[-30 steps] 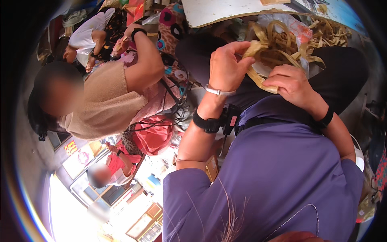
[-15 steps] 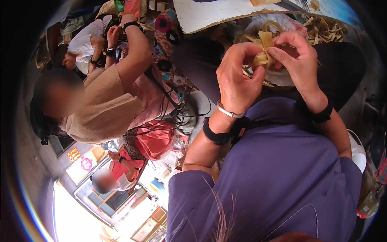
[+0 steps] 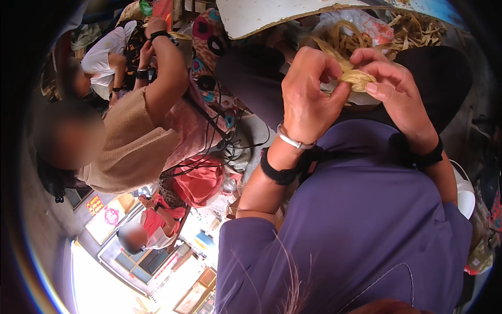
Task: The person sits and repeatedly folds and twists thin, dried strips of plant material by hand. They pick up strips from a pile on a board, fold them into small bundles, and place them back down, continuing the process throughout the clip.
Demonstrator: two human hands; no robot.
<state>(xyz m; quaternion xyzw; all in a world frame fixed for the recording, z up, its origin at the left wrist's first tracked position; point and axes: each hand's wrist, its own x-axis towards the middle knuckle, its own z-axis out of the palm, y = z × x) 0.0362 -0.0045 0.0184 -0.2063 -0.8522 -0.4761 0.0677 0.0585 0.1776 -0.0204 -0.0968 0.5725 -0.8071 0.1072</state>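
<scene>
Above my lap, my left hand [image 3: 311, 89] pinches a twisted, pale yellow braid of dried plant strips [image 3: 358, 79] between thumb and index finger. On the braid's other side, my right hand [image 3: 401, 88] has its thumb and fingertips closed on it. A flat yellow strip [image 3: 328, 48] runs up from the braid, away from me, past the left fingers. Part of the braid is hidden behind my fingers.
Beyond my hands lie a clear plastic bag [image 3: 334, 22] and a heap of dried strips [image 3: 418, 35]. A white board [image 3: 272, 15] with a worn edge juts in above. To my left sits a co-worker in a tan top [image 3: 130, 141], beside black cables [image 3: 214, 131].
The strip that stood upright between my hands is now folded down into the braid. My right hand has turned and moved slightly lower. The view has shifted a little.
</scene>
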